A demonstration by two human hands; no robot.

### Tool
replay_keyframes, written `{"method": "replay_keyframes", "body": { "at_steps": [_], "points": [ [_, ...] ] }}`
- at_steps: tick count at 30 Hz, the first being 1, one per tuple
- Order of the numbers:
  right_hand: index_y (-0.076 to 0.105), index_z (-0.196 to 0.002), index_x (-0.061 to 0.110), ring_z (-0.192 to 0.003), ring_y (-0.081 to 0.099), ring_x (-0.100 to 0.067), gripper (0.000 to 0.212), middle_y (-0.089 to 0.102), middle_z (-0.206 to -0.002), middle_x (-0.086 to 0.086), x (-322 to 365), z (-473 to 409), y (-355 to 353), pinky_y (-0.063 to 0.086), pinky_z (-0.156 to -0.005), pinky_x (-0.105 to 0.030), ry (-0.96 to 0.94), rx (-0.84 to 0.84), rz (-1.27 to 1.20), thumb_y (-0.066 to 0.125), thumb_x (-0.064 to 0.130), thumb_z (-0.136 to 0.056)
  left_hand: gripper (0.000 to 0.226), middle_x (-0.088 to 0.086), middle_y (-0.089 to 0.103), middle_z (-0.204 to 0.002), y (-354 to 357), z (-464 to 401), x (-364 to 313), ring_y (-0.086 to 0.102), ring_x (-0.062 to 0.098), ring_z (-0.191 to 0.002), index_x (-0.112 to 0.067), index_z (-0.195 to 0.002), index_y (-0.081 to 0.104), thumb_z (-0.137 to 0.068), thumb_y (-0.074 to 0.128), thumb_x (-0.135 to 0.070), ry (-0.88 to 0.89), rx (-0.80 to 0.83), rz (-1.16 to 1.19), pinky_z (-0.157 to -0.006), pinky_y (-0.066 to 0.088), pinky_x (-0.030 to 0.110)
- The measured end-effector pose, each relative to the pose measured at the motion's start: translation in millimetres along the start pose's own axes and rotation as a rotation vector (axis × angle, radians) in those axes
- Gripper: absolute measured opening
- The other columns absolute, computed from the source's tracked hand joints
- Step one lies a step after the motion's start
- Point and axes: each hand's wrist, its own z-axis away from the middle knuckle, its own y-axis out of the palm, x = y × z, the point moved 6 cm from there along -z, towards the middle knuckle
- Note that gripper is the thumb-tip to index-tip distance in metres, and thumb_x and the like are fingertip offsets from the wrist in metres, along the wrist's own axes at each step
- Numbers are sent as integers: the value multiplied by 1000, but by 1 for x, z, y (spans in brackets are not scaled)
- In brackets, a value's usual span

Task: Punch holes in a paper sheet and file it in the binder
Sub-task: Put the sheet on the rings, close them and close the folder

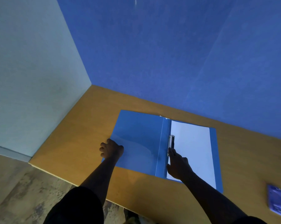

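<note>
Your left hand (111, 149) is at the outer left edge of the open cover of the blue binder (136, 139). Its fingers (102, 149) are curled at that edge, knuckles showing; whether they pinch the cover or only rest against it cannot be told, since the fingertips are hidden under the hand.

Your right hand (178, 165) lies flat on the binder's right half, fingers straight and close together, released rather than grasping. The fingertips touch the lower end of the metal fastener clip (171, 142) beside the spine. The palm rests on the left margin of the white paper sheet (191, 149).

The paper sheet lies inside the binder on the right-hand cover, its left edge under or against the clip; the holes cannot be made out. The binder lies open and flat on the tan bench (81, 143), near the blue partition wall (168, 54).

A purple hole punch (277, 202) sits on the bench at the right, well apart from the binder; the frame edge cuts it off and it is blurred.

The clip's detail is small and partly covered by your right fingertips. A pale wall (31, 70) stands at the left, with wood-pattern floor (15, 191) below. Dark sleeves are cut off at the bottom edge.
</note>
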Motion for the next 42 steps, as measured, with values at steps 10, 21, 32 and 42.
{"method": "replay_keyframes", "body": {
  "at_steps": [10, 21, 32, 42],
  "points": [
    [14, -151, 7, -127, 49, -27, 81, 35, -151, -8, 2, -5, 5, 45, -97, -46, 28, -18, 24, 57, 33, -88, 51, 16, 44, -132, -22, -22, 11, 41, 37, -119, -9, -129, 48, -83, 55, -29, -51, -15, 24, -95, 36, 46],
    [18, -150, 9, -126, 49, -27, 70, 37, -148, -5, 1, -1, 0, 42, -96, -45, 45, -8, -17, 51, 28, -91, 49, 18, 69, -96, -101, 17, -55, 64, 39, -92, -8, -91, 70, -93, 39, -45, 379, -327, -17, -72, 44, 34],
    [35, -143, 16, -110, 60, -30, 51, 56, -131, -3, -18, 9, -42, 46, -90, -42, 9, -175, -185, 45, 32, -95, 54, 15, 26, -48, -80, 130, -162, 24, 11, -44, -10, -53, 27, -95, 53, -31, 1181, -21, 270, -49, 22, 29],
    [66, -101, 18, -78, 70, -14, 30, 72, -89, 1, -75, 42, -137, 53, -72, -28, 125, -501, -1088, 40, 33, -102, 57, 3, 32, -43, 17, 218, -230, 32, 10, -41, -17, -48, 30, -95, 54, -39, 1250, 153, 223, -50, 28, 31]
  ]
}}
